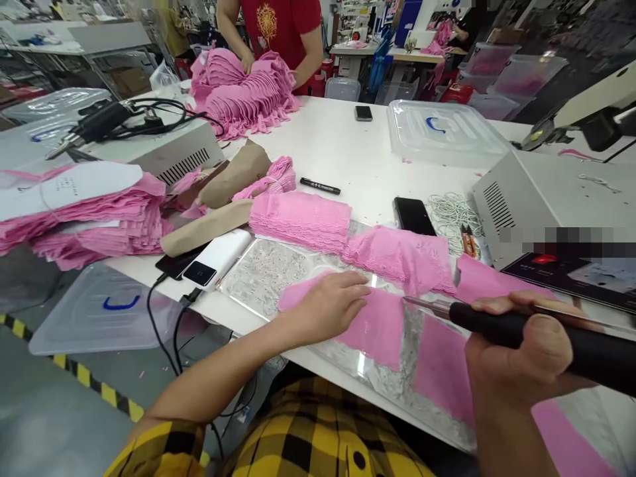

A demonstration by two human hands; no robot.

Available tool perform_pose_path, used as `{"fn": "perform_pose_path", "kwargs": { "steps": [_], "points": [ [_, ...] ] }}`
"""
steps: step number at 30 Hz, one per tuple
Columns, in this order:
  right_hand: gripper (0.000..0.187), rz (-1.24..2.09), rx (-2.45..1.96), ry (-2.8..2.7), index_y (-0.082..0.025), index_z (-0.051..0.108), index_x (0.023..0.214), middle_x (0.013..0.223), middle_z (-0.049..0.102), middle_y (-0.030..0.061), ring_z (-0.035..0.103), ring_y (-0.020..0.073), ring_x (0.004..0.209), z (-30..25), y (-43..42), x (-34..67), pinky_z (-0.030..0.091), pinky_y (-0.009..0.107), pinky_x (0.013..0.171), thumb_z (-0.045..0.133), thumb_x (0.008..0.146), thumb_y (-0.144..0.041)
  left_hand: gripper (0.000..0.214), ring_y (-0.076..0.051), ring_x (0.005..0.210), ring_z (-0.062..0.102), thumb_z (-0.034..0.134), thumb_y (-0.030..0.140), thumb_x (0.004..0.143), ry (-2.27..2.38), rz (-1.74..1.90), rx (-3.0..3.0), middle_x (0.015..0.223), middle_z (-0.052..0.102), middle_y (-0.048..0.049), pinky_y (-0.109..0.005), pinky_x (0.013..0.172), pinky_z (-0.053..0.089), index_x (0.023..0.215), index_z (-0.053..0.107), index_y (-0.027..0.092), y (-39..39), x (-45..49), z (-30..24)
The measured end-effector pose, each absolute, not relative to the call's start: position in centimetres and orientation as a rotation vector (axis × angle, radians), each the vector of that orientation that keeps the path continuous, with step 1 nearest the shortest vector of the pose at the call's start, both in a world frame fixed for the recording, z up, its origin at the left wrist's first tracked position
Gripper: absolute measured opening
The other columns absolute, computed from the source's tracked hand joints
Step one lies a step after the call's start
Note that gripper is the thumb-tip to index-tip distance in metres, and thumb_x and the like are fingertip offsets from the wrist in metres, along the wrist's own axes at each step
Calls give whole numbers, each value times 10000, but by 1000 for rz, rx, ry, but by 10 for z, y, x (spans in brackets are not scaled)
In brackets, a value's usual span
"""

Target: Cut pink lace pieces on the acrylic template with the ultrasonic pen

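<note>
My left hand [332, 303] lies flat, fingers stretched, on a pink lace piece [378, 326] spread over a clear plate [263, 271] on the white table [348, 146]. My right hand [521, 344] is wrapped round a black-handled hot tool [501, 323] whose metal tip points left, just above the lace near my left fingertips. More pink lace [437, 361] lies under the tool. Two stacks of pink lace [301, 218] [397, 255] sit just beyond the plate.
A white power bank [216, 260], black phone [413, 215], black marker [320, 186], snips [468, 240] and grey control boxes [541, 199] [173, 156] stand around. Pink stacks [84, 212] lie left. A person in red [278, 26] handles pink pieces [243, 89] across the table.
</note>
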State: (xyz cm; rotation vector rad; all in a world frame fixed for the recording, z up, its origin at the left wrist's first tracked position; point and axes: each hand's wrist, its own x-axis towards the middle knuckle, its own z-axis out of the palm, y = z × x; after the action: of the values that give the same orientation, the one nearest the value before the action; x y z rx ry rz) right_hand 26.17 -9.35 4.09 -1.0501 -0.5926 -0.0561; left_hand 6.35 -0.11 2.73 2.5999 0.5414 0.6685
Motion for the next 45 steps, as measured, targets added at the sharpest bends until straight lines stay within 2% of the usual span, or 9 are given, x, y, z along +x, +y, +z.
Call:
{"fn": "perform_pose_path", "kwargs": {
  "steps": [8,13,19,28,45],
  "points": [
    [147,-57,-1033,-584,-214,552,750,679,596,-60,495,123,432,35,-94,268,434,322,435,582,609,-247,301,-206,1254,581,468,108,980,129,351,2762,1283,662,-104,-335,1099,445,1218,651,93,-13,88,22],
    [113,-2,-1019,-585,-191,577,745,700,578,-43,518,116,470,38,-95,266,480,330,499,593,649,-248,297,-237,1224,590,465,223,1011,89,361,2866,1300,648,-98,-367,1069,448,1227,638,114,-17,90,14],
    [103,36,-995,-615,-194,603,778,747,602,-33,554,125,492,38,-96,265,494,329,521,612,682,-229,387,-277,1244,556,482,401,1009,159,452,2940,1313,621,-106,-417,1085,408,1283,591,150,-22,92,-1],
    [112,29,-999,-614,-192,611,773,727,589,-28,531,129,499,36,-96,269,494,335,521,616,668,-228,470,-300,1335,474,476,478,997,194,363,3000,1425,528,-135,-462,1112,371,1331,552,156,-23,93,-3],
    [136,42,-1025,-603,-190,590,783,762,584,-27,526,112,497,37,-96,266,492,330,530,608,662,-251,476,-299,1358,433,493,509,981,200,305,2980,1457,497,-136,-513,1103,351,1318,563,180,-22,93,1]
  ]
}}
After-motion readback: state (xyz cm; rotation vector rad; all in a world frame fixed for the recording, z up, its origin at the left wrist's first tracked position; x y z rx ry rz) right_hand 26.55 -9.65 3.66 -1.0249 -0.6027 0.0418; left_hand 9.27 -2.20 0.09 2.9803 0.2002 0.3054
